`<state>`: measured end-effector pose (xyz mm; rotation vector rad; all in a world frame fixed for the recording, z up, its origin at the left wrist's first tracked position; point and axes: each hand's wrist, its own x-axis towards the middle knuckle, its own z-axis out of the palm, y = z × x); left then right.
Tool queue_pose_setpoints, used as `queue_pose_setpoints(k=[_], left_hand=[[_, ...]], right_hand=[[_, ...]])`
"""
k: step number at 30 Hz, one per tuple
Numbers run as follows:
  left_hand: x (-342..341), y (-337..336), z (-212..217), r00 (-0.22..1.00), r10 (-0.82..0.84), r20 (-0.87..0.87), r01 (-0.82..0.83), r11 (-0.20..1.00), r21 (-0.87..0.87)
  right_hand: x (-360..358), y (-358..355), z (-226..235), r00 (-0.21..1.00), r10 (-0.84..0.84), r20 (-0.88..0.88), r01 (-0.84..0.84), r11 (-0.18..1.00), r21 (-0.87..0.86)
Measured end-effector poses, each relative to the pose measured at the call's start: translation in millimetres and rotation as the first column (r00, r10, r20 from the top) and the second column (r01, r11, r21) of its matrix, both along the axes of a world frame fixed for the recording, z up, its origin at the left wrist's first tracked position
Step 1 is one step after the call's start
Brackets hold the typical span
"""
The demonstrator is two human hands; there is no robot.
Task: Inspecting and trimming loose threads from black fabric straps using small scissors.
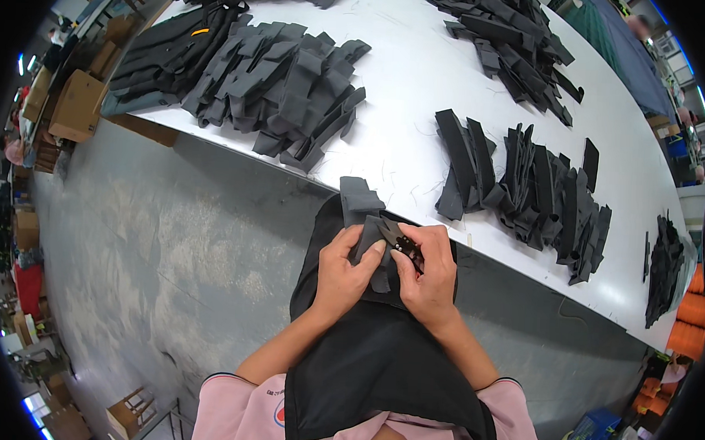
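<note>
Close in front of my body, beside the table edge, my left hand point(341, 273) is closed on dark grey fabric pieces point(360, 198), pinched between thumb and fingers. One folded end sticks up past the fingers and another hangs below. My right hand point(431, 280) grips small dark thread snips point(403, 244), whose pointed tip lies against the fabric near my left thumb. The snips' handle is partly covered by my fingers. Beneath both hands is my black apron point(370, 354).
The white table point(397, 88) holds a grey pile of fabric pieces point(280, 87) at left, black strips point(535, 189) at right, and another heap point(509, 46) at the back. A small dark stack point(663, 269) lies far right. Cardboard boxes point(76, 106) stand left.
</note>
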<state>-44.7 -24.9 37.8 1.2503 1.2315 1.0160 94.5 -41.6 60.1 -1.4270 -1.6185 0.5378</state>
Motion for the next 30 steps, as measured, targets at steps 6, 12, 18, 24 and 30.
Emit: queue_pose_setpoints(k=[6,12,18,24,30], left_hand=[[2.3,-1.8,-1.3,1.000,-0.016,0.022,0.016,0.999,-0.028],[3.2,-5.1,5.5,0.951,0.015,0.310,0.074,0.960,-0.271],[0.7,-3.6,2.9,0.940,-0.004,0.340,0.097,0.962,-0.257],[3.9,-7.6,6.6,0.948,-0.021,0.319,0.104,0.964,-0.247],[6.1,-9.9,8.3,0.949,-0.014,0.315,0.096,0.965,-0.244]], right_hand=[[-2.6,-2.2,-7.6,0.614,-0.097,-0.783,-0.164,0.955,-0.248],[9.2,-5.5,-1.4,0.561,-0.201,-0.803,-0.127,0.937,-0.324],[23.1,-6.5,4.4,0.998,-0.028,-0.050,0.025,0.997,-0.072],[19.8,-6.1,-0.4,0.998,0.012,0.064,-0.013,1.000,0.022],[13.9,-9.1,-0.2,0.996,-0.030,0.082,0.024,0.998,0.065]])
